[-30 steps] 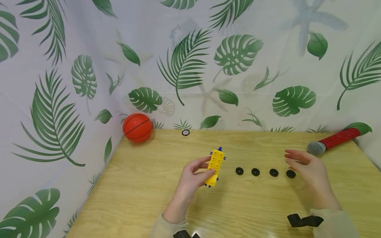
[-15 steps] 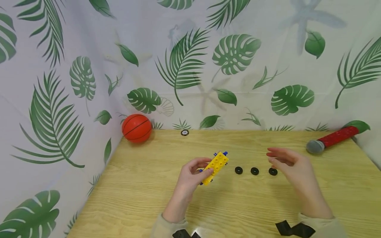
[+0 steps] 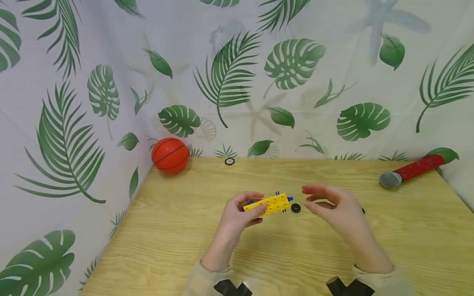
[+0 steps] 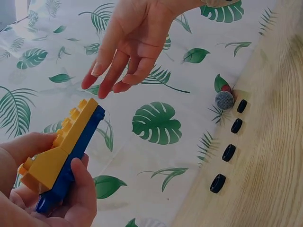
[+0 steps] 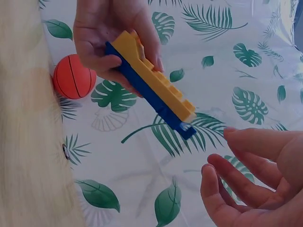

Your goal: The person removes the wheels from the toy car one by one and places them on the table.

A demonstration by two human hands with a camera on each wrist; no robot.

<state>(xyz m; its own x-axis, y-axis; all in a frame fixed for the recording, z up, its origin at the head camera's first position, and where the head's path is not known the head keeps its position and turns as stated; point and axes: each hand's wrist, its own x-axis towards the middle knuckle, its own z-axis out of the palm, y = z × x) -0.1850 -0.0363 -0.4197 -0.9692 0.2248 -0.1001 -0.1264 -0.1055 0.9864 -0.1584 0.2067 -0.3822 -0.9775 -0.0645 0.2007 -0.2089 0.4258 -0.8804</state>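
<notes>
My left hand (image 3: 237,211) grips a toy vehicle base (image 3: 275,204) with a yellow studded top and a blue underside, thumb on the studs. Short blue axle ends stick out at its sides. In the left wrist view the toy (image 4: 71,151) points up toward the other hand. My right hand (image 3: 333,204) hovers just right of the toy's blue end, fingers loosely bent with a gap to the thumb and nothing between them. A black ring-shaped wheel (image 3: 296,208) lies on the table near the toy; several wheels stand in a row in the left wrist view, one of them (image 4: 228,152) mid-row.
An orange basketball (image 3: 170,156) sits at the back left of the wooden table (image 3: 166,230). A small round chip (image 3: 229,161) lies by the back edge. At the back right lies a red microphone (image 3: 411,170). A leaf-patterned cloth (image 3: 237,82) hangs behind.
My right hand has moved left from the far wheel toward the toy and now covers part of the wheel row. My left hand has turned the toy from nearly upright to pointing right.
</notes>
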